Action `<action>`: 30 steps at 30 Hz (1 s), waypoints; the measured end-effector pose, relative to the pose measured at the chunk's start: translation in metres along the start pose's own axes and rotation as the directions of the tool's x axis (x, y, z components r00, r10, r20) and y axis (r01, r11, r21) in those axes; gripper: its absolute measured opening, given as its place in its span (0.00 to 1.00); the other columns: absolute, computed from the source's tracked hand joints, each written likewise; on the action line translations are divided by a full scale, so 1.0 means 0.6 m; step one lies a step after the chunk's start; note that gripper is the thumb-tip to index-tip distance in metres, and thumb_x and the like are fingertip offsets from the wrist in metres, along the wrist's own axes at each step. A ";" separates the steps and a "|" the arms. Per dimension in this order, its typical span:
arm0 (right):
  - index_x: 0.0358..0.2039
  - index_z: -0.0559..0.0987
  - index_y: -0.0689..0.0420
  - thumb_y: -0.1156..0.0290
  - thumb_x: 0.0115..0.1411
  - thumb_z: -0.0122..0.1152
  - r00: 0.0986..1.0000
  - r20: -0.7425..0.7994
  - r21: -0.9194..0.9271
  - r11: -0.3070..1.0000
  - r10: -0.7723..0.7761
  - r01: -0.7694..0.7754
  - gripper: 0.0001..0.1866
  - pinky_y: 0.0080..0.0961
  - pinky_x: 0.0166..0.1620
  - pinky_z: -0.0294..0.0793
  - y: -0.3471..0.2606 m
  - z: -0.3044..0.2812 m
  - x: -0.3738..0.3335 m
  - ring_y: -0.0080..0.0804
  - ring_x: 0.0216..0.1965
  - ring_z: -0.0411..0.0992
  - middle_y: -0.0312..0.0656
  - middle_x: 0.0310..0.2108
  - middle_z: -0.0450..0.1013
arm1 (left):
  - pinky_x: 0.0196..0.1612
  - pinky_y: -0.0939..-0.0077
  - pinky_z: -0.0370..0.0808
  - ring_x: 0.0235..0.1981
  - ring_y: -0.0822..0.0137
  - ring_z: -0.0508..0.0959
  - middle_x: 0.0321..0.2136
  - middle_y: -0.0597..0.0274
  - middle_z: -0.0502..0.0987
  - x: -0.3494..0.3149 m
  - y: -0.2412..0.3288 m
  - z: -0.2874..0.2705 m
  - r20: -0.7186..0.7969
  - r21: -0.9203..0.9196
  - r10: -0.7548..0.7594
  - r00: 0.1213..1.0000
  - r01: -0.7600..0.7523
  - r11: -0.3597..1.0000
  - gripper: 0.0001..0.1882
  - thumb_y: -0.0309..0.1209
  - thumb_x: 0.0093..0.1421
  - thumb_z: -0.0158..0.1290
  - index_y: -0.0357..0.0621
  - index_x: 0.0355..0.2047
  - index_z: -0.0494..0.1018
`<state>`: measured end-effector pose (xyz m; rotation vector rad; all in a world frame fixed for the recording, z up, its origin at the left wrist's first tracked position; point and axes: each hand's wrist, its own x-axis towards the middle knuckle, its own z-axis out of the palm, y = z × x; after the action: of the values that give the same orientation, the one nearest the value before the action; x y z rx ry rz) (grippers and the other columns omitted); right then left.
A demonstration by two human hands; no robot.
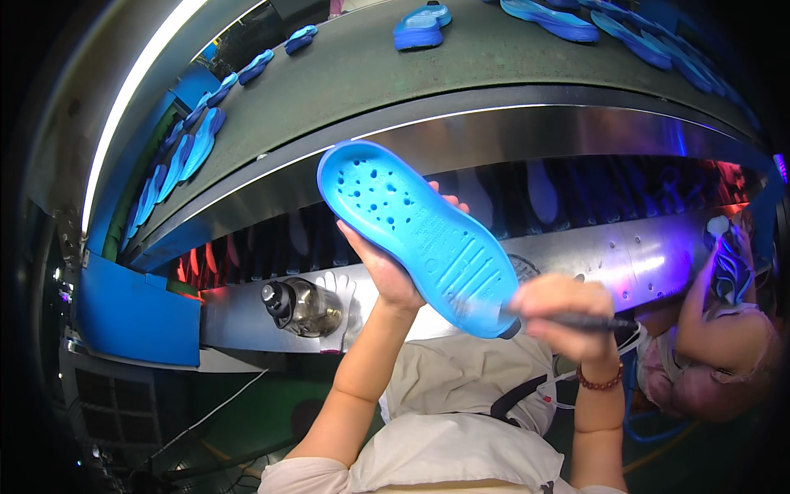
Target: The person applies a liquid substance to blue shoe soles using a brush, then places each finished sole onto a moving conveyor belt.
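Observation:
A bright blue shoe sole [428,239] lies tilted across my left hand [387,272]. That hand is closed around it from below, with the thumb at the near edge and fingertips showing past the far edge. Small holes dot the sole's upper left end, and raised bars cross its lower right part. A small dark piece shows at the lower right tip. My right hand [572,313] grips a slim black-handled tool [588,321] over that end. The hand and tool are smeared by motion, so the tool's tip and its contact with the sole are unclear.
A green conveyor belt [346,90] carries several blue soles [547,20]. Dark, upright sole-shaped pieces [543,193] line a shelf beneath it. On the metal ledge stand a dark-capped bottle [303,306] and a pale glove [339,300]. Another person [724,329] sits at the right.

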<state>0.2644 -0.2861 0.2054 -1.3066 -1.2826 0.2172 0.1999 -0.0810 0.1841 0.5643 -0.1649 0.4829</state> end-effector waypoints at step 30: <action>0.36 0.74 0.69 0.83 0.50 0.57 0.905 -0.217 0.599 0.782 0.366 -0.172 0.11 0.27 0.44 0.72 0.015 0.058 -0.038 0.37 0.41 0.73 0.53 0.38 0.73 | 0.53 0.53 0.63 0.50 0.46 0.67 0.53 0.44 0.62 -0.054 -0.032 0.043 0.108 -0.136 -0.076 0.991 0.091 0.987 0.40 0.57 0.59 0.32 0.34 0.58 0.48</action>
<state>0.2336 -0.2796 0.1768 -0.9439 -0.6573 0.5289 0.1805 -0.1220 0.1878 0.4556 -0.2702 0.3576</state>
